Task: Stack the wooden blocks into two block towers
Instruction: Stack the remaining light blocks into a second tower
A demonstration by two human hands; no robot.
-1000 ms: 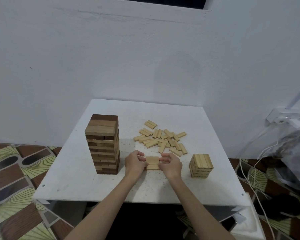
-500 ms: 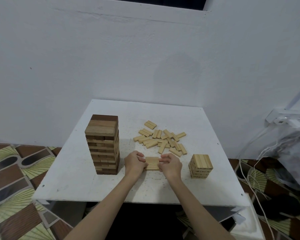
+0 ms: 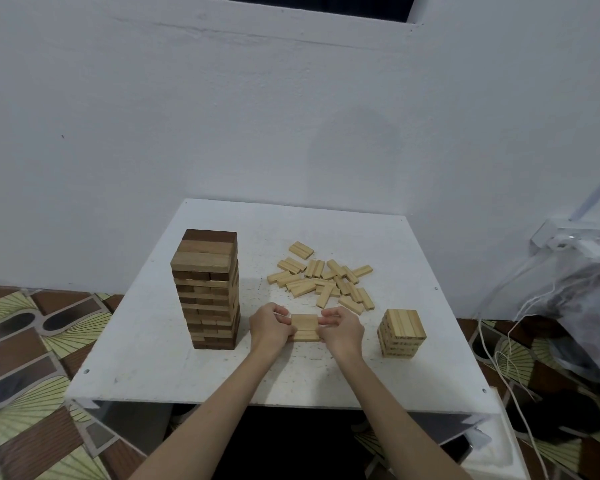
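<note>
A tall tower of dark and mid-brown blocks [image 3: 208, 289] stands on the left of the white table [image 3: 146, 372]. A short tower of pale blocks [image 3: 401, 332] stands at the right. Between them lies a small flat set of pale blocks [image 3: 305, 327] near the front. My left hand [image 3: 270, 327] grips its left end and my right hand [image 3: 342, 329] grips its right end, fingers curled round the sides. A loose heap of pale blocks [image 3: 326, 282] lies behind the hands.
The table backs onto a white wall. A white power strip [image 3: 574, 242] with cables and a plastic-wrapped bundle [image 3: 589, 306] sit to the right, off the table. Patterned floor tiles surround the table.
</note>
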